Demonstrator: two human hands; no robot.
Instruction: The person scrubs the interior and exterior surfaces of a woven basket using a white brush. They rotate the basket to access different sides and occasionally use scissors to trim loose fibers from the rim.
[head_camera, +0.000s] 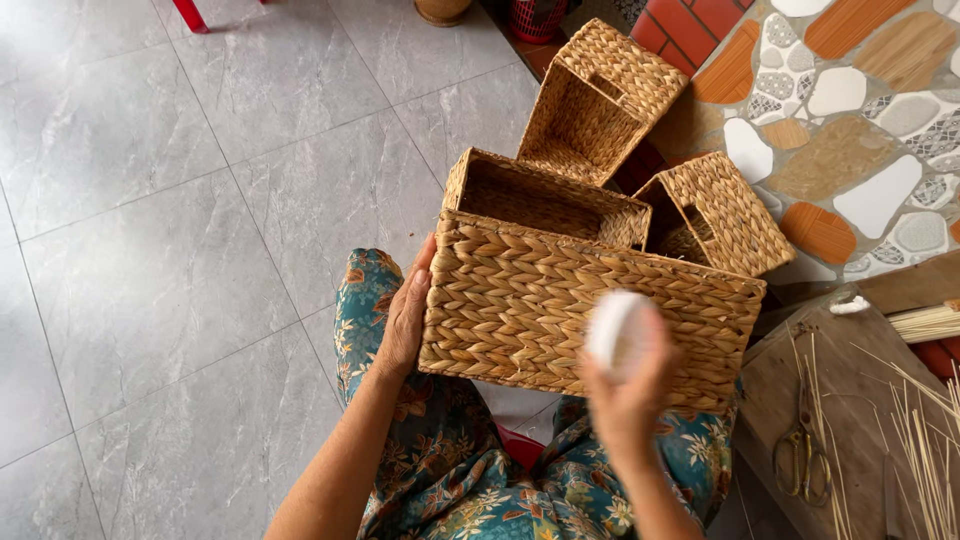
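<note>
While a large woven basket (590, 310) rests on the person's lap at the centre of the frame, the left hand (405, 315) lies flat and open against its left end, fingers pointing up along the corner. Just right of centre, the right hand (628, 395), blurred, is closed around a small white round object (618, 330) held in front of the basket's long woven side. Three smaller baskets (600, 100) sit behind it on the grey tiled floor (150, 200). Scissors (800, 450) and thin reeds (925, 440) lie on a wooden board (850, 370) at lower right.
</note>
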